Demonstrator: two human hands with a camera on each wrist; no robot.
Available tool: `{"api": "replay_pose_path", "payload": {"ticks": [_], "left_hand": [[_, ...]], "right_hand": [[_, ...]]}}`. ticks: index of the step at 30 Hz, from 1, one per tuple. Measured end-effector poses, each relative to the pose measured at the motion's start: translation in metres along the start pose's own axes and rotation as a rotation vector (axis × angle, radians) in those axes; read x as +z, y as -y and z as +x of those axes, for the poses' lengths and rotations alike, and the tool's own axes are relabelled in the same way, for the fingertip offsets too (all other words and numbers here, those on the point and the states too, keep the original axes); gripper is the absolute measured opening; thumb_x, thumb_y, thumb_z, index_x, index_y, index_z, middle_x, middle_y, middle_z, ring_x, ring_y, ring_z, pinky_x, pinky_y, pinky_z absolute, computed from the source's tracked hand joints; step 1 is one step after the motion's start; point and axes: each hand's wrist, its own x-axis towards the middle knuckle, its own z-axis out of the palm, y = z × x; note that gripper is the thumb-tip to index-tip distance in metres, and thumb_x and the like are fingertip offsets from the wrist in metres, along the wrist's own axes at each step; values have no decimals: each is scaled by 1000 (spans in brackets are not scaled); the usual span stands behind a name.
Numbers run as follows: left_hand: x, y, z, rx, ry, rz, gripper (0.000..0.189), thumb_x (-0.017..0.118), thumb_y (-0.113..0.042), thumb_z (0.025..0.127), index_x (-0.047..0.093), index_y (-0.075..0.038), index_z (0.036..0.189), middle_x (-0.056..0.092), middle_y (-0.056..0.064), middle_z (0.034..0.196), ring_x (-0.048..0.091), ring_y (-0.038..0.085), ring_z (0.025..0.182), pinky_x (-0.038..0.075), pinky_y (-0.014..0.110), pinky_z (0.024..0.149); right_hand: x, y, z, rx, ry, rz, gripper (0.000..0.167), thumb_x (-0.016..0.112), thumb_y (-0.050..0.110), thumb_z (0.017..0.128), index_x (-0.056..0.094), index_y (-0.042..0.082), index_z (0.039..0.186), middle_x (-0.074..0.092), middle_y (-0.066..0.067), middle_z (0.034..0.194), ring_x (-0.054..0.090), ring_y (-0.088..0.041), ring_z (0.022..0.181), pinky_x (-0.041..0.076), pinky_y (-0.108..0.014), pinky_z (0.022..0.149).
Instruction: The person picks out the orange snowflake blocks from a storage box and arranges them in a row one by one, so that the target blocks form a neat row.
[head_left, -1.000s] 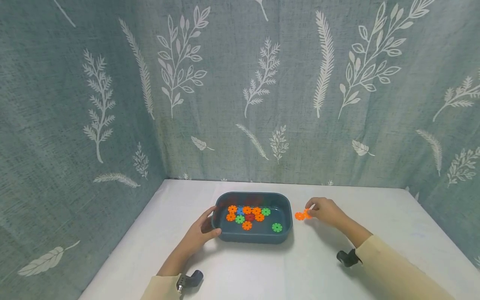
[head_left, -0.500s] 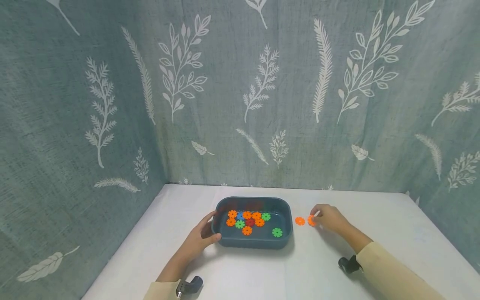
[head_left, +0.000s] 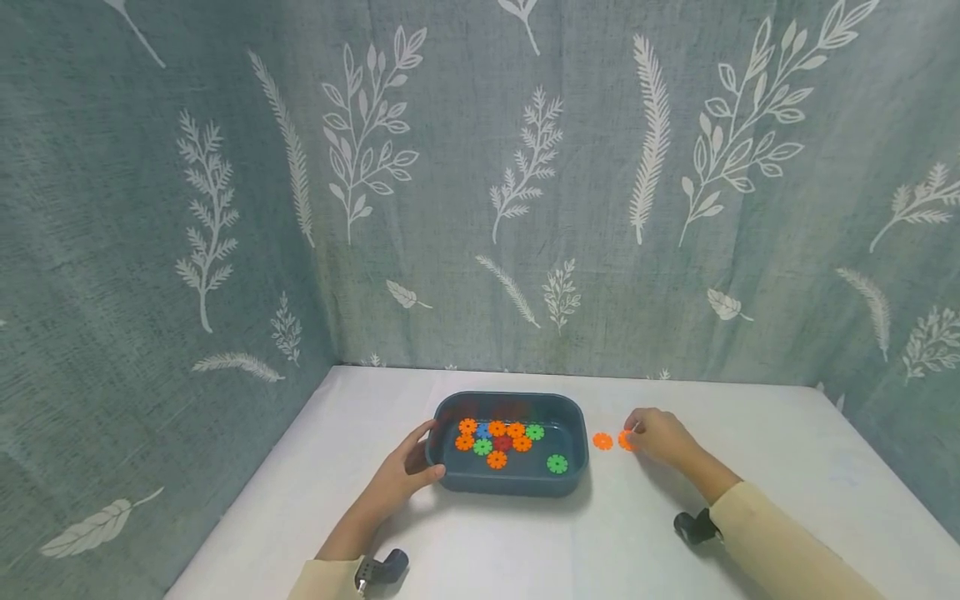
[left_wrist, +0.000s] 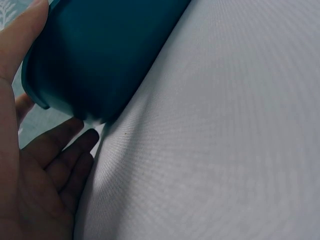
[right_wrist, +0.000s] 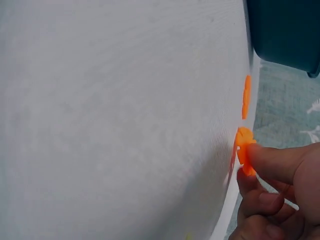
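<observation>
A dark teal plastic tray (head_left: 510, 485) stands on the table. My left hand (head_left: 401, 479) holds its left end, thumb at the near corner and fingers round the far side; in the left wrist view the thumb lies along the tray wall (left_wrist: 100, 60). To the right of the tray, my right hand (head_left: 660, 437) pinches an orange notched plastic disc (head_left: 626, 440) between thumb and fingers. The right wrist view shows this disc (right_wrist: 245, 145) tilted close over the cloth. Another orange disc (head_left: 602, 442) lies flat between it and the tray.
Inside the tray are several flower-like discs: orange ones (head_left: 497, 460), green ones (head_left: 557, 463), a red one (head_left: 502, 442) and a blue one (head_left: 483, 431). White cloth covers the table (head_left: 510, 550). A leaf-patterned curtain (head_left: 450, 317) stands behind and at both sides.
My right hand has shifted slightly right with the pinched disc, which no longer overlaps the other orange disc. The left hand keeps its place on the tray. The head view has tilted slightly.
</observation>
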Motion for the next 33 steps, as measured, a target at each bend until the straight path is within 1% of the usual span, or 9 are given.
{"api": "replay_pose_path", "payload": {"ticks": [3,10,16,21,23,26,30,33], "left_hand": [[0,-1,-2,-2,-3,1,78,77,-35,84,36,-29,150,41,18,148,42,36,133,32,58,107],[-1,-2,-4,-4,-1,13,79,77,-36,84,35,-28,151,42,18,148,43,36,133,32,59,106],[-2,-4,-6,-11,-4,11,79,77,-36,84,35,-28,151,43,19,147,44,37,132,32,59,106],[-2,-5,-5,-17,-2,14,79,77,-36,84,35,-28,151,41,18,148,42,37,133,32,59,106],[-2,-5,-4,-13,-2,13,80,77,-37,84,35,-28,151,41,18,149,42,37,133,32,59,106],[-1,-6,-2,-4,-2,7,80,77,-37,84,35,-27,151,42,19,148,43,37,133,32,59,106],[-1,-6,-2,0,0,3,80,77,-36,84,35,-26,151,43,19,147,44,37,132,33,59,106],[-1,-6,-2,-1,3,0,80,77,-35,84,35,-26,151,42,19,147,44,37,132,32,59,106]], "right_hand": [[1,0,0,9,8,-20,5,66,6,87,66,5,92,65,-10,91,59,-26,83,51,-46,74],[5,1,1,24,19,-39,4,68,8,88,65,5,89,63,-6,85,57,-23,78,50,-44,73],[7,2,2,67,36,-59,5,68,10,89,65,6,89,62,-7,85,56,-24,78,51,-43,74],[2,5,4,6,50,-116,5,67,10,88,64,6,87,61,-4,80,55,-22,73,49,-41,68],[-3,8,5,-28,57,-157,3,65,9,88,64,6,88,60,-3,78,54,-20,71,48,-39,66],[-9,15,8,-55,75,-213,5,66,8,88,64,5,92,59,-2,77,53,-19,69,49,-37,66],[-15,29,11,-103,61,-259,12,69,7,87,65,3,98,60,-3,79,54,-18,69,50,-37,67],[-19,45,11,-127,46,-273,16,70,7,86,66,3,101,61,-3,81,56,-18,70,51,-37,67]]}}
